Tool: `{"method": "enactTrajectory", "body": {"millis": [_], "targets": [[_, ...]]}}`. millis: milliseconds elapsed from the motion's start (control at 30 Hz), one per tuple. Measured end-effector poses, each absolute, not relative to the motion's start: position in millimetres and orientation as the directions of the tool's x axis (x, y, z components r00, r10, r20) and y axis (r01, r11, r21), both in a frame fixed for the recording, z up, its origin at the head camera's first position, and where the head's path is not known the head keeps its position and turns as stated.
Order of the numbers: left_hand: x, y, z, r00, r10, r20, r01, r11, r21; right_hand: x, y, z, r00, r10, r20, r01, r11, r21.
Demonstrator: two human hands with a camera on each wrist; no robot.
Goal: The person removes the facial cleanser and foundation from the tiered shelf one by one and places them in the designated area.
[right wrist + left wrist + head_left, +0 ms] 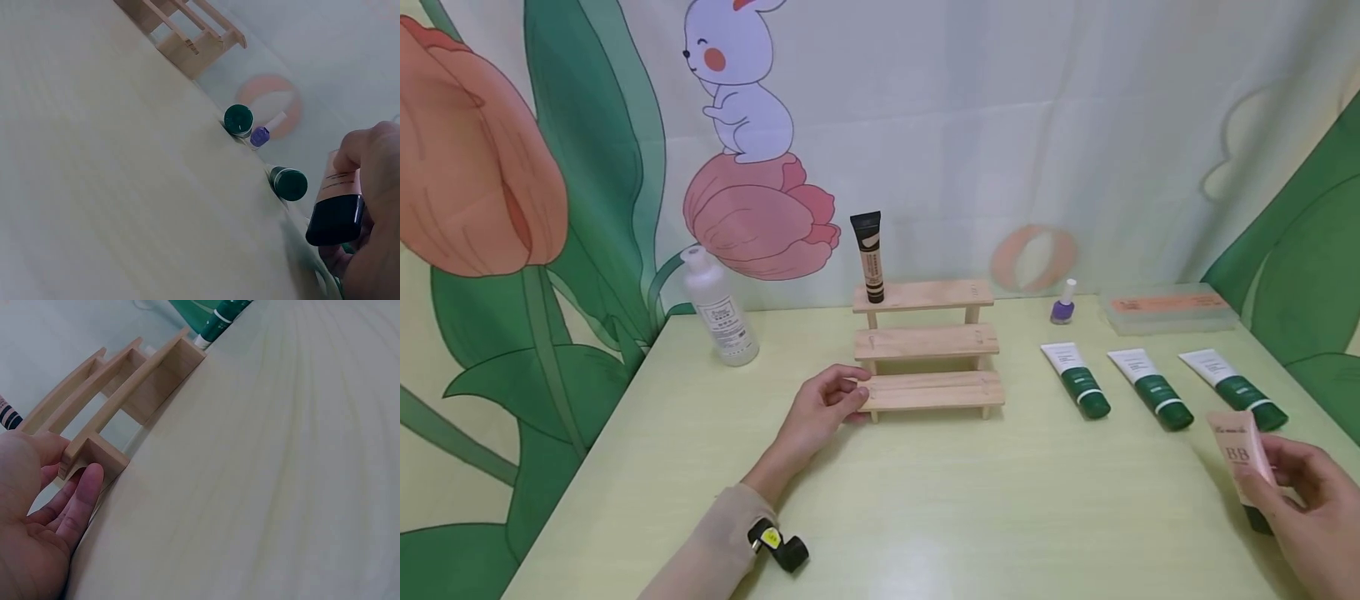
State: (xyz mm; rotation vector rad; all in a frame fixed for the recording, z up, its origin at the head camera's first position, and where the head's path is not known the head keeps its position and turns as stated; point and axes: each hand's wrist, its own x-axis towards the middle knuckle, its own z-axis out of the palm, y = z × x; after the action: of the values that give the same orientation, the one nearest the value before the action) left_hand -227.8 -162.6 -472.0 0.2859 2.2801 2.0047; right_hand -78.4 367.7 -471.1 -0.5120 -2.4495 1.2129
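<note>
My left hand [817, 410] pinches the left end of the lowest step of a small three-step wooden stand [934, 392]. In the left wrist view, the thumb and fingers sit around that step's end [75, 453]. A slim beige tube with a black cap and black crimped end [871, 260] stands upright on the stand's top step, at its left. At the right, my right hand [1311, 500] holds a pink BB cream tube [1238, 450], its black cap [335, 220] pointing down. The BB cream tube is over the table, in front of the rightmost green-and-white tube [1238, 392].
Two more green-and-white tubes [1078, 385] [1153, 392] lie right of the stand. Behind them are a purple nail polish bottle [1063, 310] and a clear flat box [1172, 310]. A white bottle [721, 312] stands back left. A printed curtain [925, 125] hangs behind the table.
</note>
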Motion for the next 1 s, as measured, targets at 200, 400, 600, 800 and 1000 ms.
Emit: {"method": "enactTrajectory", "body": {"millis": [200,400,600,800,1000], "targets": [[-228.3,-162.4,-472.2,-0.977,0.203,0.061,0.087,0.12,0.989,-73.9,362.1,-471.8,-0.9,0.428,0.079,0.257,0.668,-0.698],[-227.2,-163.2,-472.0,-0.978,0.199,0.058,0.084,0.126,0.988,-74.6,364.2,-474.8,-0.931,0.362,0.038,0.25,0.714,-0.654],[-227.6,-163.7,-472.2,-0.979,0.194,0.06,0.087,0.133,0.987,-75.7,362.6,-471.0,-0.947,0.32,-0.008,0.259,0.755,-0.603],[-227.5,-163.7,-471.7,-0.981,0.187,0.048,0.076,0.146,0.986,-76.8,362.7,-471.8,-0.948,0.318,-0.01,0.261,0.759,-0.596],[-227.8,-163.4,-471.7,-0.982,0.183,0.037,0.064,0.149,0.987,-75.2,365.6,-475.5,-0.937,0.347,0.038,0.256,0.755,-0.604]]}}
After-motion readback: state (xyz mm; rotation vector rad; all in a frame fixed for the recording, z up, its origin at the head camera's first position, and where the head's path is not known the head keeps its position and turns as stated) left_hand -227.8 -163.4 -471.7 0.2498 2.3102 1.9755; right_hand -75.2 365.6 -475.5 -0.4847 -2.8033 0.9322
